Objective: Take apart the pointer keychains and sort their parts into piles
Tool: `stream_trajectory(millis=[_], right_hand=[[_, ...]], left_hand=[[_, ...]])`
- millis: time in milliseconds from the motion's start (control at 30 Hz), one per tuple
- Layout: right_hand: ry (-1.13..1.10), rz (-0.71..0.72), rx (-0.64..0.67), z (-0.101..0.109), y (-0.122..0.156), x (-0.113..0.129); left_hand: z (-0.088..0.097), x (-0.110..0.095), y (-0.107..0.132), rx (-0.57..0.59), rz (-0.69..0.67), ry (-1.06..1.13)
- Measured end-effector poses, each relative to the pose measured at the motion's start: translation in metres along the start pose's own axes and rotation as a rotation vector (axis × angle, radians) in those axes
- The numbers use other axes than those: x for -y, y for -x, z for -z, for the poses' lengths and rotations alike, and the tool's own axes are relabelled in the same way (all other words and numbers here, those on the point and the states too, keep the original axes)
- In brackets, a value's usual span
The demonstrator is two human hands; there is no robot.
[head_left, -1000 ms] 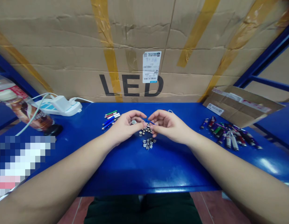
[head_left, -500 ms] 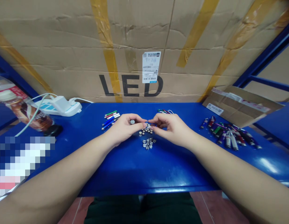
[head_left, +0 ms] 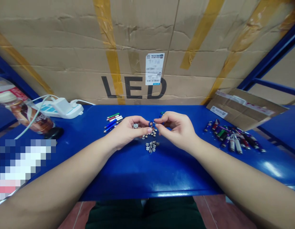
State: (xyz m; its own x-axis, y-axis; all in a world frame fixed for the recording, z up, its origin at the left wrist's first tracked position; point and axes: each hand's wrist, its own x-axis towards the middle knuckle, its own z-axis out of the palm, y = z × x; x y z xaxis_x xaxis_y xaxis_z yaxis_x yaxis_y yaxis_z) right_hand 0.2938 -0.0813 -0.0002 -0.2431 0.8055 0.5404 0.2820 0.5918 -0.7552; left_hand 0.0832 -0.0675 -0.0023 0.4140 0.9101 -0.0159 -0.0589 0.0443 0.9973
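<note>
My left hand (head_left: 126, 132) is closed around a small tube with a silver round end (head_left: 135, 126); most of the tube is hidden by the fingers. A blue clip or ring (head_left: 151, 123) shows between the two sets of fingertips. My right hand (head_left: 177, 127) is closed, its thumb and forefinger pinched at the blue clip's right side. Below the fingertips lies a cluster of small button cells (head_left: 153, 133), partly covered by my left thumb. Nearer me is a separate pile of small silver pieces (head_left: 151, 147).
Left of my hands lie several coloured and silver tubes (head_left: 111, 123). A pile of small flashlights (head_left: 235, 138) sits right, before an open cardboard box (head_left: 245, 106). A power strip (head_left: 61, 108) and a bottle (head_left: 30, 114) stand left. A large carton (head_left: 142, 38) closes off the back.
My right hand has tilted and risen slightly, its fingertips moving a little right. The blue clip between the hands shows more clearly. My left hand has barely moved.
</note>
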Motion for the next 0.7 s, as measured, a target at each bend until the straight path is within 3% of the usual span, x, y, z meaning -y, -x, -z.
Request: stream_trajectory(millis=[133,333,500,567,700], right_hand=[[-0.134,-0.080,0.012,-0.006,0.002,0.000],[-0.238,-0.046,-0.021,-0.012,0.000,-0.001],[-0.199,-0.118,-0.073,0.011,-0.010,-0.008],[-0.174,-0.200,0.011,0.028,-0.014,-0.015],[-0.062,-0.404,0.483,0.052,-0.015,-0.030]], left_hand=[[-0.004,-0.002,0.000,0.017,0.032,-0.010],[-0.004,0.000,0.001,0.047,0.047,-0.048],[0.004,0.002,-0.001,0.031,0.016,-0.144],[0.008,0.001,-0.003,-0.009,-0.010,-0.205],[0.014,0.001,-0.005,-0.044,-0.047,-0.314]])
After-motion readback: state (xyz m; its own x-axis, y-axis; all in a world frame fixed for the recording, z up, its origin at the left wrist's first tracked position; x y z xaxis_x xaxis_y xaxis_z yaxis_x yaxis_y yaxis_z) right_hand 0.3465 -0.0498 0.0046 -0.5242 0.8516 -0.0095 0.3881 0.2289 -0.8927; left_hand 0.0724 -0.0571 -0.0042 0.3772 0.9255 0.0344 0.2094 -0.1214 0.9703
